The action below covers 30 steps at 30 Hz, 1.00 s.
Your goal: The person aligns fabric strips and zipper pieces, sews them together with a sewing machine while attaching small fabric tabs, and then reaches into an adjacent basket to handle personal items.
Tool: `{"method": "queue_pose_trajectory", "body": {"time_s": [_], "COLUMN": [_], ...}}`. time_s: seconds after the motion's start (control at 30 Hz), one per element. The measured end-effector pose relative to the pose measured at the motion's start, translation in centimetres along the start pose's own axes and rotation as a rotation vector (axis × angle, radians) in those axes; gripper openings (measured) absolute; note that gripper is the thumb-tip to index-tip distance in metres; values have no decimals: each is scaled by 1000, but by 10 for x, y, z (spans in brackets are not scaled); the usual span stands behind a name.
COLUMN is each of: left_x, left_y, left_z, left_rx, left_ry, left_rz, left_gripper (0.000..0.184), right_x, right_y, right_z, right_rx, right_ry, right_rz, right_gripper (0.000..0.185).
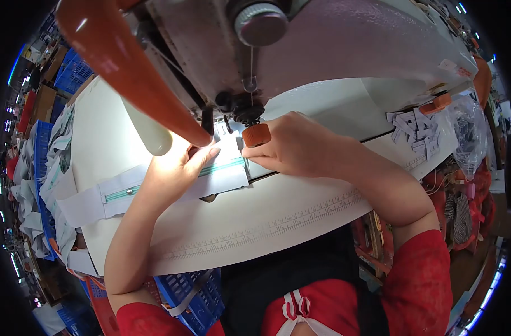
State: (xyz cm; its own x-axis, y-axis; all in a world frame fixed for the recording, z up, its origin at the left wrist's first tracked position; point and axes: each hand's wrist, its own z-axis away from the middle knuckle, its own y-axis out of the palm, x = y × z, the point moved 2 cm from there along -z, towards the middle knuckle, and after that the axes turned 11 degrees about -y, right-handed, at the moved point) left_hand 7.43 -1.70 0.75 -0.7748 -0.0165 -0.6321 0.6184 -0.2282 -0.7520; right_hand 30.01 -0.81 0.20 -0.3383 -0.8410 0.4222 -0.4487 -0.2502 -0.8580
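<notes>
A person is at a sewing machine [345, 50], and the step in hand looks like sewing a strip of white cloth [85, 201] with a green zipper [116, 194] on it. The cloth lies on the white counter [300, 193], with one end by the needle area and the long end out to the left.

The left hand [174, 168] rests on the cloth, with its thumb by the zipper. Bright light washes out its other fingers, so one cannot tell if they pinch. The right hand [297, 145] is curled, its fingertips at the cloth's right edge. One cannot tell if it pinches the edge or just touches it. The next move seems to call for both hands to keep the cloth flat and the zipper straight.

The cloth looks thin and smooth. The zipper is long and narrow, with a small shiny pull [131, 191]. The machine is big and shiny, with a round orange knob [256, 135]. The counter has a curved front and printed ruler lines [278, 224]. Crinkly clear plastic [468, 137] sits at the right, beside little flat printed strips [415, 131].
</notes>
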Motion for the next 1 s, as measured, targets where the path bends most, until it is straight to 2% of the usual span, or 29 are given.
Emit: {"method": "queue_pose_trajectory", "body": {"time_s": [0.03, 0.07, 0.2, 0.37, 0.57, 0.73, 0.87, 1.0], "left_x": [1, 3, 12, 13, 23, 16, 14, 19], "left_y": [1, 4, 14, 7, -3, -3, -8, -5], "left_z": [0, -1, -2, 5, 18, 4, -5, -6], "left_rx": [-27, -26, -149, -104, -55, -82, -61, -94], "left_ry": [25, 27, 303, 298, 285, 344, 578, 555], "left_rz": [-2, -2, -82, 2, -12, -20, -139, -169], "left_gripper": [20, 20, 16, 6, 6, 9, 7, 6], "right_x": [0, 1, 11, 11, 23, 18, 20, 22], "right_y": [0, -2, -7, 1, 10, 7, 9, 7], "right_z": [1, 1, -2, -2, -6, -2, -3, -3], "right_rx": [27, 26, 250, 169, 244, 233, 281, 283], "right_ry": [-78, -77, 3, -67, -59, -141, -186, -198], "right_rz": [89, 90, 224, 149, 216, 193, 336, 362], "right_gripper": [4, 4, 7, 14, 17, 20, 22, 23]}}
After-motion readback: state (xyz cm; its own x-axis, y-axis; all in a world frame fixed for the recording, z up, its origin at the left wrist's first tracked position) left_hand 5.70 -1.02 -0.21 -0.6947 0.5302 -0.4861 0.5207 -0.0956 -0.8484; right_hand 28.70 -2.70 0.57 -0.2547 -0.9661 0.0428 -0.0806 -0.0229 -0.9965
